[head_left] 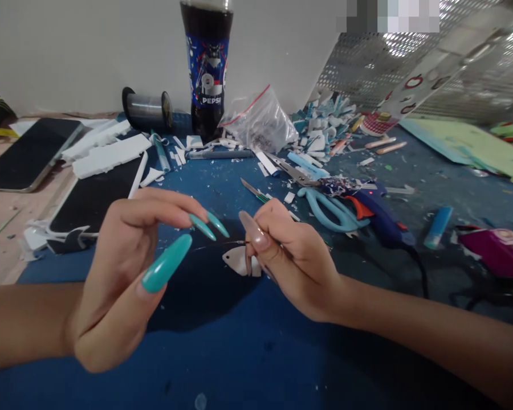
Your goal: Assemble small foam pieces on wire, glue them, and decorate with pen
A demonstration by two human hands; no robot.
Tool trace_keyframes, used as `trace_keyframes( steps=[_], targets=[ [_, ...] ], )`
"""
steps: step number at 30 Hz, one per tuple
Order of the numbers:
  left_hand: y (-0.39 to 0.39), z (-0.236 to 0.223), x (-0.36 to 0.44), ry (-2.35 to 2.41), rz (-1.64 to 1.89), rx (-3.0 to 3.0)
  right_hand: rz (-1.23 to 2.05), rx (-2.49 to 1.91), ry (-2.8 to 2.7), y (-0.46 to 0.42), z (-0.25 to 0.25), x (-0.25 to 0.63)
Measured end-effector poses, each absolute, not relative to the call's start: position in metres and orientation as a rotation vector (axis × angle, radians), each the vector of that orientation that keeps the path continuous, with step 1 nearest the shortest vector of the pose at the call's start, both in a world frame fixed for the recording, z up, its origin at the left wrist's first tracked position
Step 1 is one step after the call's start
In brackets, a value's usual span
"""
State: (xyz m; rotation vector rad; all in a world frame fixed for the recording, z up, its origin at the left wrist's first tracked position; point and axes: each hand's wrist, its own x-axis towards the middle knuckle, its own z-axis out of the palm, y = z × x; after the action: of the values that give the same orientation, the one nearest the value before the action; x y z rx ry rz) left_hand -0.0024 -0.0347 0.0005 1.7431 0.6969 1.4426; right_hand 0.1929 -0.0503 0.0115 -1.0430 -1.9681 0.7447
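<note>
My right hand (297, 259) is closed in a pinch around the end of a thin thread-like strand (216, 246), which runs left from its fingertips over the dark mat. Just below those fingers is a small white fish-shaped piece (236, 262) with a tiny hole near its pointed end. My fingers partly hide it, and I cannot tell whether they touch it. To the left, my left hand (122, 273) has long teal nails, its thumb held apart from the fingers and nothing visibly gripped. Its fingertips are near the strand's left part, where the strand fades from view.
Scissors (325, 208), a blue glue gun (378, 213) with a cord and a craft knife (254, 191) lie beyond my hands. Farther back are a Pepsi bottle (208, 68), a spool (147, 111), a zip bag (263, 122) and scraps. Phones (29, 154) lie left.
</note>
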Motion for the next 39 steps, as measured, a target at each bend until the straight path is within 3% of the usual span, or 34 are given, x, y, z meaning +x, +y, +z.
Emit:
trace_keyframes(
  steps=[11,39],
  targets=[
    [-0.030,-0.007,-0.017,0.513,1.265,1.938,0.743,-0.994,-1.982,-0.052,0.014,0.191],
    [-0.033,-0.003,-0.014,0.509,1.326,1.980,0.728,-1.030,-1.970,-0.051,0.014,0.191]
  ],
)
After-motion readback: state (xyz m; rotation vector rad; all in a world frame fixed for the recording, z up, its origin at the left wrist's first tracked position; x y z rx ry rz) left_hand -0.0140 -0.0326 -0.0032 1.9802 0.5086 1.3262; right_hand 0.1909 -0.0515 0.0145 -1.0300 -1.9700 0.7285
